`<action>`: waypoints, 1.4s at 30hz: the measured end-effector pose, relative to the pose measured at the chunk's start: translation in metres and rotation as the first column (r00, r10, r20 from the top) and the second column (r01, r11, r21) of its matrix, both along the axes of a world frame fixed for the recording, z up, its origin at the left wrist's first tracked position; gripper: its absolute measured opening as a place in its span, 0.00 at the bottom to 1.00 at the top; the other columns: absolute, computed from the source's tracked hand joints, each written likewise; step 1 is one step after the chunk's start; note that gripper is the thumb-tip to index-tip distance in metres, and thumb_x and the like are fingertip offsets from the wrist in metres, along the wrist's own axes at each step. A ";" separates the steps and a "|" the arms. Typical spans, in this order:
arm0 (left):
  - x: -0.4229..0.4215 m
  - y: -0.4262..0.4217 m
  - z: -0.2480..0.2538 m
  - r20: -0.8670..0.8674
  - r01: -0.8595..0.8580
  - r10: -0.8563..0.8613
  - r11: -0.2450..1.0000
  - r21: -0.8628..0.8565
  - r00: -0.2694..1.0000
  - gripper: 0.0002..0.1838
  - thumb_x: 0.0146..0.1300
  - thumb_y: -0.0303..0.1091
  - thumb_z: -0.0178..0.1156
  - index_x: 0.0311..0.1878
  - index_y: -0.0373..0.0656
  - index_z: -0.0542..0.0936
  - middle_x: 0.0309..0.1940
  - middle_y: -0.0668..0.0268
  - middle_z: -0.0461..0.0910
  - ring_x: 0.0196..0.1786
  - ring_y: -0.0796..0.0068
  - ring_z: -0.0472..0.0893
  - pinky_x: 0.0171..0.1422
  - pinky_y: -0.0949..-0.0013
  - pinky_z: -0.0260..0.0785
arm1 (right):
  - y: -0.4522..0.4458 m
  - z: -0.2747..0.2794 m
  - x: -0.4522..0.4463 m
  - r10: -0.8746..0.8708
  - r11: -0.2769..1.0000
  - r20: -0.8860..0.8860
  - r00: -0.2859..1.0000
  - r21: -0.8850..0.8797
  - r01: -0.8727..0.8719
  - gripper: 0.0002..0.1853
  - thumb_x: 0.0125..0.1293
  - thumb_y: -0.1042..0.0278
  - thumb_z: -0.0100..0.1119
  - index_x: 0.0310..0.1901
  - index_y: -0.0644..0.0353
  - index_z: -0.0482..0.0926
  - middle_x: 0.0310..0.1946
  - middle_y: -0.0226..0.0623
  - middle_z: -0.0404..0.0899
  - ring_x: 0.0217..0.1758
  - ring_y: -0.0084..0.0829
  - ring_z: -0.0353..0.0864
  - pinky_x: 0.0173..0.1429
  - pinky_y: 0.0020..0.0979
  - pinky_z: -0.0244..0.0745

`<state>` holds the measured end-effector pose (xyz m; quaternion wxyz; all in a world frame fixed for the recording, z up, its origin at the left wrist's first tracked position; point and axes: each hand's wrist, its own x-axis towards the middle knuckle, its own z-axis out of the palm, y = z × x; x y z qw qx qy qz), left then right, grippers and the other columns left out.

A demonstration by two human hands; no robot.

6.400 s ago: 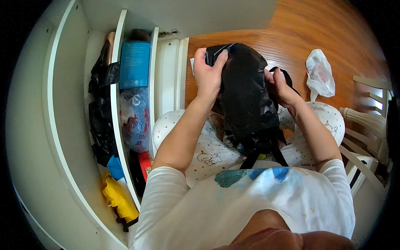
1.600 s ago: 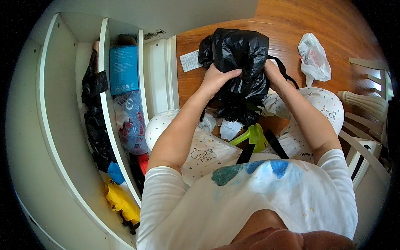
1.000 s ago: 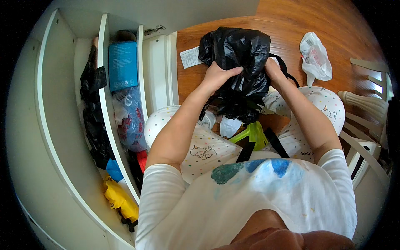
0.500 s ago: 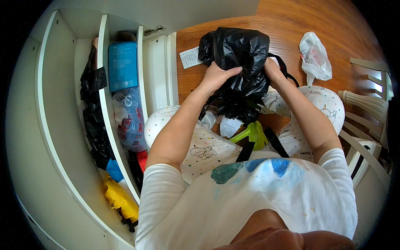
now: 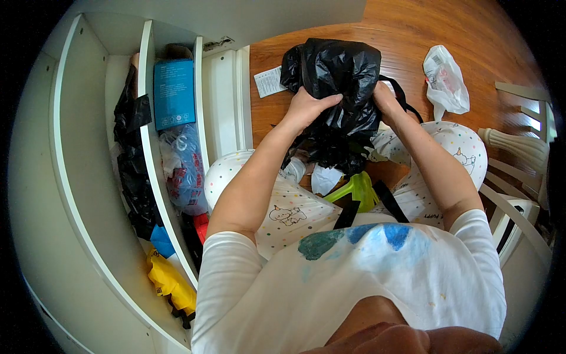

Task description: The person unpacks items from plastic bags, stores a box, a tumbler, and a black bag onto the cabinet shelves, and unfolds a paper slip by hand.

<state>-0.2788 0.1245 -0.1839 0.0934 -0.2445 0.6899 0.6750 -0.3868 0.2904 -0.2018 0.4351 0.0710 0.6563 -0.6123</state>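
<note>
A black plastic bag (image 5: 342, 68) lies bunched up on the wooden floor in front of my crossed legs, its crumpled lower end hanging toward my lap. My left hand (image 5: 309, 107) grips its left side, thumb pointing across the plastic and the other fingers hidden beneath. At the right edge my right hand (image 5: 386, 101) is closed on the same bag, its fingertips mostly out of sight. Beside that hand a black strap (image 5: 407, 97) curves out. What the bag contains, if anything, cannot be seen.
On my left, open white shelves (image 5: 71, 141) hold a blue box (image 5: 174, 94), plastic bags (image 5: 184, 171) and a yellow bag (image 5: 170, 283). A white plastic bag (image 5: 447, 79) lies right, near a chair (image 5: 519, 147). A printed paper (image 5: 269, 82) and a green object (image 5: 361, 193) are close by.
</note>
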 end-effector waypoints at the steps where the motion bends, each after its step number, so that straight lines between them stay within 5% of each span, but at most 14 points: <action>1: 0.000 0.000 0.000 -0.009 0.003 -0.003 1.000 0.001 1.000 0.34 0.49 0.40 0.69 0.56 0.33 0.68 0.51 0.58 0.74 0.52 0.69 0.73 0.58 0.69 0.63 | 0.000 -0.001 0.000 0.000 1.000 0.000 1.000 0.000 0.000 0.31 0.66 0.46 0.40 0.49 0.73 0.71 0.42 0.46 0.77 0.42 0.34 0.77 0.47 0.31 0.70; 26: 0.002 0.002 0.006 0.009 0.090 -0.092 0.947 -0.308 0.996 0.34 0.49 0.48 0.67 0.53 0.34 0.72 0.50 0.55 0.75 0.52 0.67 0.75 0.58 0.69 0.64 | 0.000 0.009 0.003 0.002 0.999 -0.046 0.999 0.047 0.000 0.29 0.64 0.49 0.41 0.46 0.75 0.72 0.39 0.46 0.78 0.40 0.34 0.77 0.46 0.31 0.71; 28: 0.002 0.004 0.008 -0.055 0.062 -0.082 0.955 -0.291 0.995 0.31 0.47 0.51 0.66 0.47 0.34 0.76 0.46 0.47 0.77 0.52 0.53 0.75 0.58 0.63 0.64 | 0.001 0.007 0.002 -0.007 0.999 -0.037 0.999 0.031 0.008 0.30 0.64 0.49 0.41 0.46 0.75 0.72 0.39 0.47 0.78 0.40 0.34 0.77 0.46 0.32 0.71; 32: 0.002 0.003 0.003 -0.034 0.073 -0.086 0.956 -0.285 0.996 0.31 0.46 0.51 0.66 0.47 0.34 0.76 0.46 0.48 0.77 0.52 0.53 0.75 0.57 0.63 0.65 | 0.003 0.001 0.000 0.031 0.998 -0.047 0.998 0.052 -0.029 0.30 0.64 0.47 0.40 0.46 0.75 0.72 0.39 0.46 0.78 0.40 0.34 0.77 0.45 0.31 0.71; 34: 0.002 0.003 0.009 0.045 0.111 -0.102 0.945 -0.308 0.994 0.33 0.48 0.50 0.67 0.52 0.34 0.73 0.49 0.55 0.77 0.52 0.65 0.75 0.58 0.69 0.64 | 0.003 -0.002 -0.001 0.039 0.998 -0.043 0.998 0.048 -0.037 0.31 0.64 0.47 0.40 0.46 0.75 0.72 0.39 0.46 0.78 0.40 0.34 0.77 0.45 0.31 0.71; 41: 0.003 0.000 -0.008 0.038 0.152 -0.148 0.929 -0.337 0.988 0.34 0.49 0.51 0.66 0.52 0.33 0.73 0.48 0.55 0.77 0.51 0.65 0.76 0.57 0.68 0.64 | 0.003 -0.003 -0.001 0.046 0.999 -0.065 0.997 0.024 -0.044 0.31 0.64 0.47 0.41 0.46 0.75 0.72 0.39 0.46 0.78 0.40 0.34 0.77 0.44 0.31 0.71; 42: 0.004 0.001 -0.010 0.041 0.141 -0.135 0.925 -0.352 0.990 0.34 0.47 0.53 0.66 0.50 0.34 0.74 0.47 0.49 0.76 0.52 0.57 0.75 0.58 0.65 0.64 | 0.004 -0.002 0.000 0.039 0.999 -0.065 0.997 0.037 -0.036 0.31 0.64 0.47 0.41 0.46 0.75 0.72 0.40 0.46 0.78 0.40 0.34 0.77 0.44 0.31 0.71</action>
